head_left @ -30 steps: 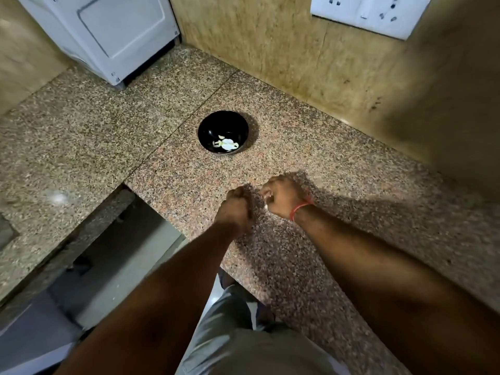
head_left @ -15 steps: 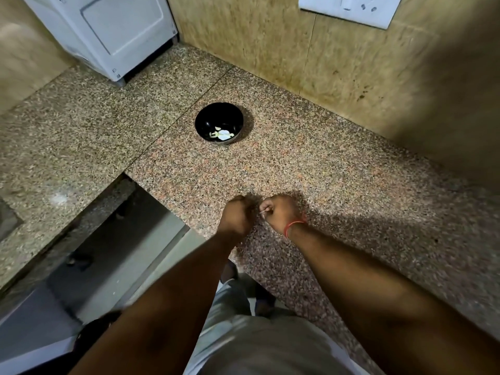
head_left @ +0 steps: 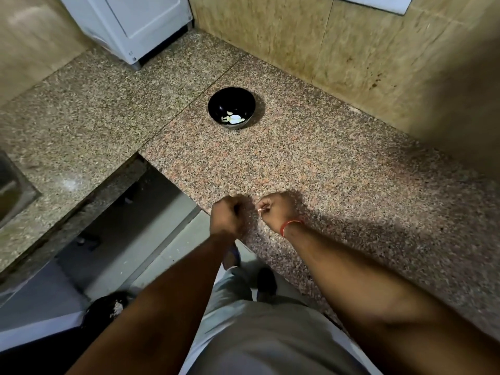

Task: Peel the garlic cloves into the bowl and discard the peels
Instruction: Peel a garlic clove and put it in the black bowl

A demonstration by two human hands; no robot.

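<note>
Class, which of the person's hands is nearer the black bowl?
Roughly equal. Left hand sits below the bowl; right hand sits below, slightly right.

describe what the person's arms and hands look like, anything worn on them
Both forearms are bare, with no sleeves in view. The right hand has a thin red-orange thread band around its wrist. The left hand wears nothing visible: no watch, ring or glove can be made out. Below the arms, light grey clothing shows on the person's body.
</note>
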